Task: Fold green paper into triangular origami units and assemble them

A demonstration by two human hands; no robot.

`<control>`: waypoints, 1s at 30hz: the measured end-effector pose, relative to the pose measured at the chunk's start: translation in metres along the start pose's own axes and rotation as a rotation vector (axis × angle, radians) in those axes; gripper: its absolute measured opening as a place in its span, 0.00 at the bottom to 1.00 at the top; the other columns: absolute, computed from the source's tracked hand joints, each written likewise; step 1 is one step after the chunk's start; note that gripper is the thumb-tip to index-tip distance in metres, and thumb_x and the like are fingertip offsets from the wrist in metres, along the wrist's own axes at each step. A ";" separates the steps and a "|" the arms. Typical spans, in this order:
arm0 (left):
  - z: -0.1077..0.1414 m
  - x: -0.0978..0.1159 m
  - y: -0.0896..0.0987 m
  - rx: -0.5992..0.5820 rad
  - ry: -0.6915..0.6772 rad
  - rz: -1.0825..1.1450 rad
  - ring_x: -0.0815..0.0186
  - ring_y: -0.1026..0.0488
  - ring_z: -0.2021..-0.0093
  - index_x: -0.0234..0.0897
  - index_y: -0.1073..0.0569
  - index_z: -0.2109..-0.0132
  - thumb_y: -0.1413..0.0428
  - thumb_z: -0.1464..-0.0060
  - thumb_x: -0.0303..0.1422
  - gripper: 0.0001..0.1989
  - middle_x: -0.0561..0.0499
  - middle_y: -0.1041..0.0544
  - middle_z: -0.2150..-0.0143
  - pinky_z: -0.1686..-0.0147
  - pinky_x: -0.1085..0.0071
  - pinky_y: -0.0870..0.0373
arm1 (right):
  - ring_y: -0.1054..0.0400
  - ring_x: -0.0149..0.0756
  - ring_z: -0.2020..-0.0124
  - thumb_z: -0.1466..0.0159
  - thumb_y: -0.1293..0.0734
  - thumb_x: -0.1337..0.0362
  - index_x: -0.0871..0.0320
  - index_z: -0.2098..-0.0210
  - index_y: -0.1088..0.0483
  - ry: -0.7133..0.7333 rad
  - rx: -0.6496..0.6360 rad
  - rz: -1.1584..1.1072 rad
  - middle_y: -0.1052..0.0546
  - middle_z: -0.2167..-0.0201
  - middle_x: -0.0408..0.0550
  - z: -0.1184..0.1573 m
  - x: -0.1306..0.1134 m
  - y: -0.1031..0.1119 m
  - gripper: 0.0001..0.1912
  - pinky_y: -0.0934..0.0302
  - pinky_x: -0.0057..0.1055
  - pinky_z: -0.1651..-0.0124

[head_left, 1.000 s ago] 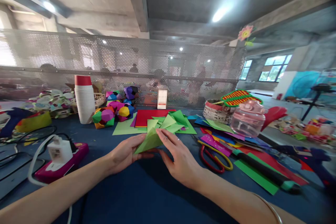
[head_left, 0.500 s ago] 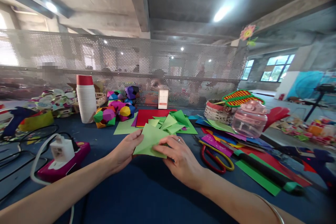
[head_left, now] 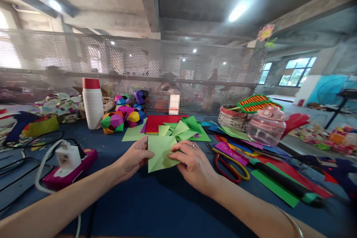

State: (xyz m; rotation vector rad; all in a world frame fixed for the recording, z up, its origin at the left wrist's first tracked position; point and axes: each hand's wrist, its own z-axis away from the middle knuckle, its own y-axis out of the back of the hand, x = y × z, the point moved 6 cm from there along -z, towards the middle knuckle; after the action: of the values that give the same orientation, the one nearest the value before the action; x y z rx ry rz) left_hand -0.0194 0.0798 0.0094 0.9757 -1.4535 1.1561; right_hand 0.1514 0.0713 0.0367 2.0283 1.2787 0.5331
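A light green sheet of paper [head_left: 161,152] with creases across it is held up between both hands, above the dark blue tabletop [head_left: 139,208]. My left hand [head_left: 135,159] pinches its left edge, thumb in front and fingers behind. On the right edge, my right hand [head_left: 192,161] grips the sheet with thumb and fingers; a ring is on one finger. Just beyond the sheet lie several folded green paper pieces [head_left: 181,128] and a red sheet [head_left: 158,123].
Scissors [head_left: 232,167] and a black-and-green cutter [head_left: 281,178] lie right, near coloured sheets. A pink bottle [head_left: 266,126] stands behind them. At left are stacked paper cups [head_left: 93,108], folded paper balls [head_left: 113,122], a purple power strip [head_left: 74,171] and cables. A perforated screen [head_left: 206,63] closes the back.
The green sheet has turned between my hands and now faces me more squarely, with crease lines showing. My left hand's thumb has shifted onto its front. The view has moved slightly.
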 end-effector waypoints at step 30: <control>0.051 0.005 -0.043 -0.339 -0.647 -1.183 0.49 0.21 0.48 0.50 0.29 0.36 0.40 0.38 0.35 0.24 0.47 0.20 0.46 0.42 0.55 0.29 | 0.21 0.39 0.56 0.34 0.39 0.75 0.54 0.56 0.32 0.018 -0.230 -0.223 0.17 0.58 0.51 0.037 -0.006 0.017 0.12 0.27 0.34 0.51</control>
State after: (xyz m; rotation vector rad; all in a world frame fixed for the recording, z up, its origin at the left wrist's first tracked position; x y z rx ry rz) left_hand 0.0103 0.0206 0.0193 1.6765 -1.1107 -0.2838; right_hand 0.1837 0.0492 0.0234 1.6722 1.3667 0.5660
